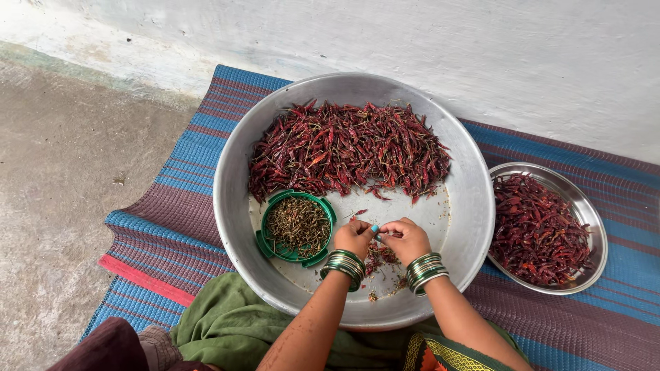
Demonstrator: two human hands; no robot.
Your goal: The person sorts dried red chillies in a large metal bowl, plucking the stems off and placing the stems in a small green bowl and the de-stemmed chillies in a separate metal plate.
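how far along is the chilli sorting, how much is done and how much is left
Done: the smaller steel plate on the right holds a layer of dried red chillies, and the green container is filled with stems. In hand: the left hand and right hand meet over one chilli. Left: a large heap of chillies sits in the big steel basin, seemingly the larger share.
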